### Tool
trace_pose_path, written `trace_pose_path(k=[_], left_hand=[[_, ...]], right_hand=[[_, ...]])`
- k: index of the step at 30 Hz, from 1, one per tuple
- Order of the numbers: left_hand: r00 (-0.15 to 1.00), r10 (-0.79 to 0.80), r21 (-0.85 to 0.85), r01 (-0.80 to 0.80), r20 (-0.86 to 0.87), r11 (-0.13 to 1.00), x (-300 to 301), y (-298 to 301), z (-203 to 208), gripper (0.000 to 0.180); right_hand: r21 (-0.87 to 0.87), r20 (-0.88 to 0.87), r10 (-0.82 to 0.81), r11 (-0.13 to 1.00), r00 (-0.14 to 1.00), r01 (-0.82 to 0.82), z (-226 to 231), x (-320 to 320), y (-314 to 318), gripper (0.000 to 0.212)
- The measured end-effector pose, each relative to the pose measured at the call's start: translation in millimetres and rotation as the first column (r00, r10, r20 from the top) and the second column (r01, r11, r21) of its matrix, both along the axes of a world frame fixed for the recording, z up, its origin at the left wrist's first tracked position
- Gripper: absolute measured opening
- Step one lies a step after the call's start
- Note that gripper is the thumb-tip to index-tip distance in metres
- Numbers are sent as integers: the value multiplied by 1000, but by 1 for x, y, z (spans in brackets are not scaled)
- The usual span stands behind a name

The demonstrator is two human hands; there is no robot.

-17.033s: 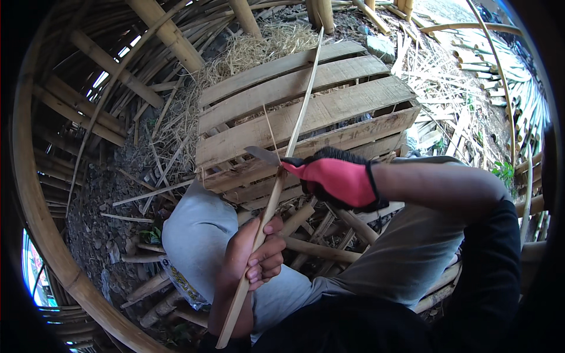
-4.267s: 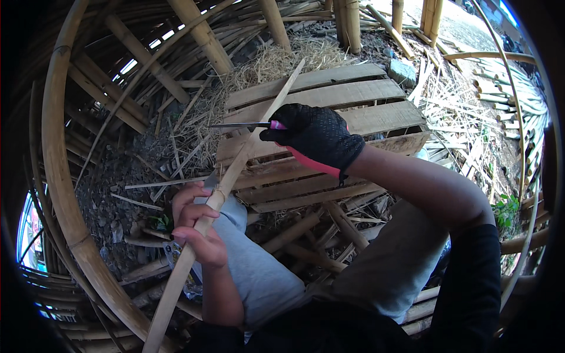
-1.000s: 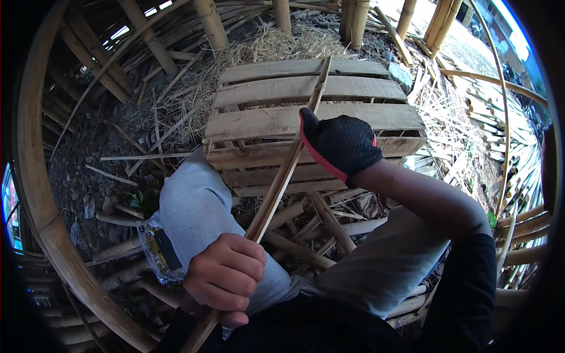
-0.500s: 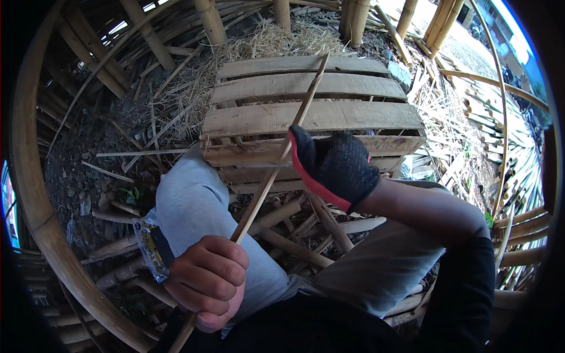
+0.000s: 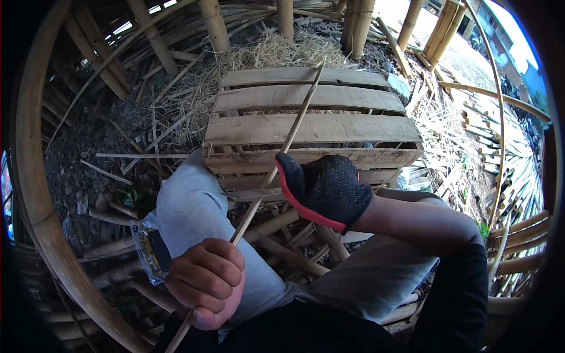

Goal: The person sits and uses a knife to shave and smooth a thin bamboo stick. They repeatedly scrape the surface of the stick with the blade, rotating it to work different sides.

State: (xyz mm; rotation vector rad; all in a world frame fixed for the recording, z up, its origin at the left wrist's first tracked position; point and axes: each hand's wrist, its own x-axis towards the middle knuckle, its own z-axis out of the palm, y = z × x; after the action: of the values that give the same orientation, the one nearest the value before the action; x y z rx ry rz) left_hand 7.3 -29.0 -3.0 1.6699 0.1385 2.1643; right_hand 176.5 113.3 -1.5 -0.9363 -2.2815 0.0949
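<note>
A long, thin bamboo strip point(image 5: 297, 120) runs slantwise from the lower left, its far end over the slatted wooden crate. My bare left hand point(image 5: 207, 279) is wrapped round its lower part, by my left thigh. My right hand point(image 5: 323, 191), in a black glove with red edging, is closed in a fist beside the middle of the strip. Its thumb reaches along to the strip and meets it. What lies inside the gloved fist is hidden; a pale flat edge shows near it, but I cannot tell whether it is a blade or a slat.
The wooden crate point(image 5: 318, 129) stands just ahead of my knees. Bamboo offcuts point(image 5: 294, 256) lie between my legs. A clear plastic packet point(image 5: 150, 250) is beside my left thigh. Bamboo posts point(image 5: 356, 29) and straw point(image 5: 259, 53) lie beyond; cut poles point(image 5: 506, 159) are piled at right.
My gloved right hand has slid down along the strip, toward me and slightly left. My left hand keeps its grip in nearly the same place. The view has shifted slightly.
</note>
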Motion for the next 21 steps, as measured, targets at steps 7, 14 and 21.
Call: trace_pose_path(k=[7, 14, 21], left_hand=[[1000, 24, 17, -24, -9, 1000, -7, 6, 0, 52], [998, -35, 25, 36, -50, 999, -8, 2, -2, 52], [998, -51, 28, 52, -31, 998, -12, 0, -5, 51]], right_hand=[[-189, 274, -105, 969, 956, 160, -8, 17, 61, 49], [-320, 463, -90, 911, 882, 261, 17, 9, 74, 64], [-307, 501, 155, 952, 852, 8, 37, -3, 11, 54]])
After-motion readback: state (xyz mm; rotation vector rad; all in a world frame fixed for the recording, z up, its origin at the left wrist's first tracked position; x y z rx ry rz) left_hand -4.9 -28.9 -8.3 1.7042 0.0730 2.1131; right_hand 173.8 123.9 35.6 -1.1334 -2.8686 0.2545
